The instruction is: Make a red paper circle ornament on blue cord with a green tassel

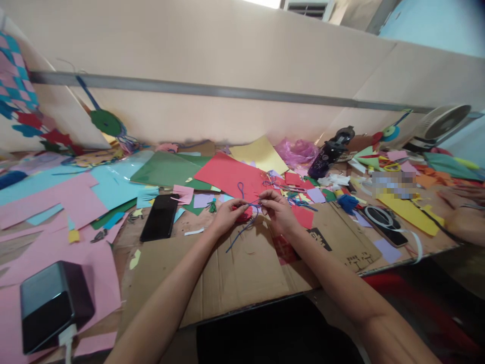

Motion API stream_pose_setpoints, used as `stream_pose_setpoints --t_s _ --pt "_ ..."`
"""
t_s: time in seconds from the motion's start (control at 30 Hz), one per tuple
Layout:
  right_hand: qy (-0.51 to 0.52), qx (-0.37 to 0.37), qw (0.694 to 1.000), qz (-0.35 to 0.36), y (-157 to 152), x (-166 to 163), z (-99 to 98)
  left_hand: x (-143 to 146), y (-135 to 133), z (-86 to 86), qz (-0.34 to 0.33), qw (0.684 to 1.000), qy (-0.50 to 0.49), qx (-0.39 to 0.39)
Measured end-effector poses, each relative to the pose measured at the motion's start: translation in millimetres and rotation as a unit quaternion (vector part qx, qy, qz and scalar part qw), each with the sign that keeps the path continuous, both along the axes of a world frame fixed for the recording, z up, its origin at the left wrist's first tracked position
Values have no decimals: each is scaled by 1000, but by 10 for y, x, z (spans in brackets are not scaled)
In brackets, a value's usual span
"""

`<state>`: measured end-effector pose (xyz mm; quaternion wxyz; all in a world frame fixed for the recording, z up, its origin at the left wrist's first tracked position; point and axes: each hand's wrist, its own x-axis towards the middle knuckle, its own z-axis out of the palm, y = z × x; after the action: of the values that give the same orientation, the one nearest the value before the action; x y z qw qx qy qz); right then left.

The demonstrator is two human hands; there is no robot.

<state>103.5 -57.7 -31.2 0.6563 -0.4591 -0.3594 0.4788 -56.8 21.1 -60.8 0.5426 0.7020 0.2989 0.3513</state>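
Both hands meet over a flattened cardboard sheet [227, 283]. My left hand [232, 215] pinches a blue cord [242, 231], with a small red piece [245, 215] under or in its fingers. Close beside it, my right hand [276, 208] is closed on the same cord. A loop of the cord stands up above the fingers, and a loose end trails down to the left over the cardboard. How the red piece joins the cord is hidden by the fingers. A small green tassel [212, 206] lies just left of my left hand.
Red paper [231, 174] and green paper [166, 169] lie behind my hands. A black phone [159, 217] and a power bank [55, 306] are on the left. A dark bottle [329, 154] stands at the back right. At the far right is another person's hand [464, 217].
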Motion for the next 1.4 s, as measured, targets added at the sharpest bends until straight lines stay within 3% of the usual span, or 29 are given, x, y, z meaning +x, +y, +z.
stream_pose_setpoints --t_s 0.47,0.67,0.83,0.97,1.07,1.27,1.4 --pt "-40 9 999 26 -5 41 78 8 -10 -6 3 1000 20 3" --pt "-71 13 997 -3 -13 74 95 10 -5 -7 15 1000 24 5" --pt "-194 -8 981 3 -10 137 52 8 -4 -23 17 1000 23 8" --pt "-353 -34 935 7 14 169 -41 9 -11 -30 14 1000 8 7" --pt "-411 -14 911 12 19 173 -75 10 -15 -30 18 1000 4 4" --pt "-336 2 942 0 -7 170 -3 5 -8 -25 18 1000 16 3" --pt "-257 -32 966 9 -19 151 23 1 -13 -14 11 1000 10 -12"
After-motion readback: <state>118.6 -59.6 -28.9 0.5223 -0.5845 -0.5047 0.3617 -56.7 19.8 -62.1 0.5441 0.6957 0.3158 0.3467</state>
